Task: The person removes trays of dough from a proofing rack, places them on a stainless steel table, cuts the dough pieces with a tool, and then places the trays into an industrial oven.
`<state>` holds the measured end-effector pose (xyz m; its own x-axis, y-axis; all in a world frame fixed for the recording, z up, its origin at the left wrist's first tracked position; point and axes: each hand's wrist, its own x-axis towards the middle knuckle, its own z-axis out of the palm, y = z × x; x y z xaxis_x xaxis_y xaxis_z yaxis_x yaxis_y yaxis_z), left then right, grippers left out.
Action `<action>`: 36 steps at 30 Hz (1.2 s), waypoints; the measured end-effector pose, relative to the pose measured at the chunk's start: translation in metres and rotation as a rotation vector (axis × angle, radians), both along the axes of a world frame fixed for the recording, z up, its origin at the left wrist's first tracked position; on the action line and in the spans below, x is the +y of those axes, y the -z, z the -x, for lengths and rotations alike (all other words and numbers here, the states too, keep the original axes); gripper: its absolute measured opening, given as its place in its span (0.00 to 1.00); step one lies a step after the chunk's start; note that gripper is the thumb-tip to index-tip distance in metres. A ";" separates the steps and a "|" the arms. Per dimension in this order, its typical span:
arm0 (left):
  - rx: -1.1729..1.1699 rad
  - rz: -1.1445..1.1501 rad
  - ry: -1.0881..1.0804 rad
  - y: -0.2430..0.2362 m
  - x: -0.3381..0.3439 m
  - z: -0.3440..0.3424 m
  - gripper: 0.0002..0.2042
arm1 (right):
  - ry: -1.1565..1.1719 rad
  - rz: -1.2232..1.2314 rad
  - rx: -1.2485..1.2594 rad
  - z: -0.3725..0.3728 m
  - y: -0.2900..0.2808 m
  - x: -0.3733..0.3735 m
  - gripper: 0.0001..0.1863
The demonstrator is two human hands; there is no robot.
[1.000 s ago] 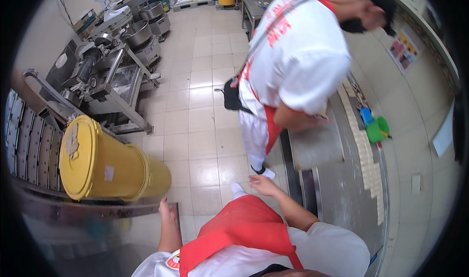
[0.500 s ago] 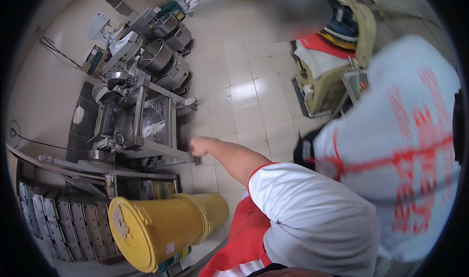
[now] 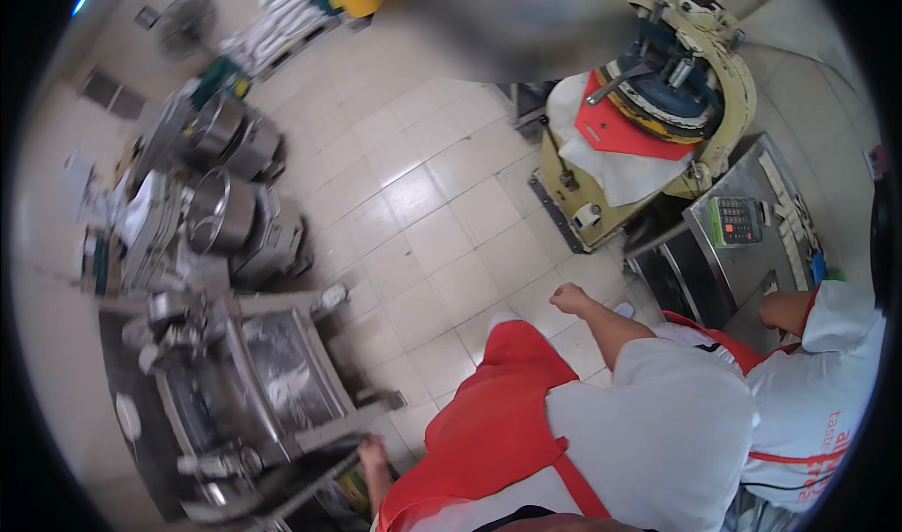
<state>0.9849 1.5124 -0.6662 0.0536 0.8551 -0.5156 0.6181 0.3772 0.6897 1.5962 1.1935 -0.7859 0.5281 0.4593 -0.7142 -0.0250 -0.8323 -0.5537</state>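
Right hand (image 3: 568,297) has swung away from the machinery side since half a second ago and is now around 4 o'clock, just off the middle. Left hand (image 3: 373,449) has come into view at 7 o'clock, the view itself has turned, and those big yellow barrels are gone.

Right hand's fingers are folded into a loose fist, with nothing visible in it, out over the floor tiles (image 3: 451,208). Left one's too small and blurry; can't tell if it's gripping or touching anything. Closest thing to it is the rolling machine (image 3: 249,382) at 8 o'clock, just beside its near end.

Progress-wise, my read is that nothing's being handled right now. No finished piece shows near either hand, and I can't tell from here what's done or left.

Around the room: mixers (image 3: 225,213) at 9 to 10, white sacks (image 3: 282,25) at 11, a cream press (image 3: 742,91) with a red board (image 3: 625,123) at 2. Calculator (image 3: 738,222) at 3 on a steel bench (image 3: 742,180), and a co-worker (image 3: 799,410) at 4, well apart from that left hand.
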 end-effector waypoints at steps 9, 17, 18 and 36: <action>-0.532 -0.246 0.657 -0.089 0.297 -0.699 0.33 | -0.149 -0.898 0.230 -0.156 -0.200 0.322 0.35; -0.733 0.046 1.128 -0.190 0.190 -0.944 0.35 | 0.841 -1.259 0.424 -0.362 -0.259 0.470 0.53; -0.784 -0.148 1.347 -0.172 0.192 -0.959 0.35 | 0.940 -1.269 0.387 -0.385 -0.245 0.461 0.54; 0.036 -0.523 1.621 0.025 0.404 -1.193 0.27 | 1.844 0.622 -0.744 -0.129 -0.184 0.052 0.21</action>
